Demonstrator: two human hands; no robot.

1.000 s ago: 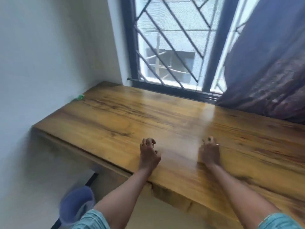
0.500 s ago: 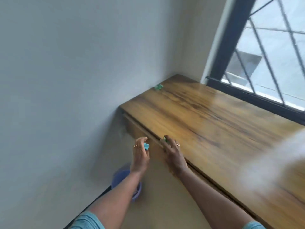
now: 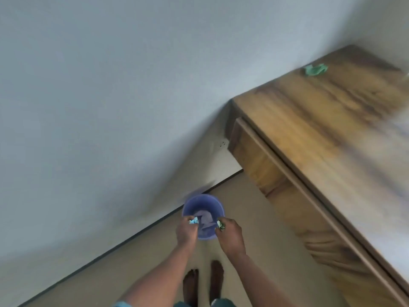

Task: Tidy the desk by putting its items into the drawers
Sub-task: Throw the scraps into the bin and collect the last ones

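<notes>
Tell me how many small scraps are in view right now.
3. A pale blue scrap in the left hand and a green-white scrap in the right hand, both above the purple bin; a green scrap on the desk, far end. More may hide in the bin.

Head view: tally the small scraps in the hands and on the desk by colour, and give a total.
Light blue scrap: 1, pinched by the left hand.
Green scraps: 2, one pinched by the right hand, one lying on the desk.
Total: 3.
</notes>
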